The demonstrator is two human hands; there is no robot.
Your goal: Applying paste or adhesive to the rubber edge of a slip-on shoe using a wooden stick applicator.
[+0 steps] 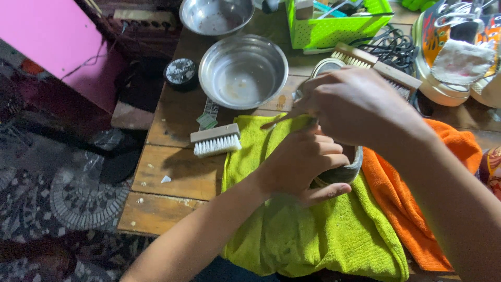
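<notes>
My left hand grips a dark rounded object, probably a shoe, mostly hidden under both hands, over a lime-green cloth. My right hand is closed around a thin stick-like tool whose tip points left just above the left hand. An orange cloth lies under my right forearm.
A white-bristled wooden brush lies on the wooden table left of the green cloth. Two steel bowls, a small round tin, a green basket, another brush, black cables and a patterned shoe sit behind.
</notes>
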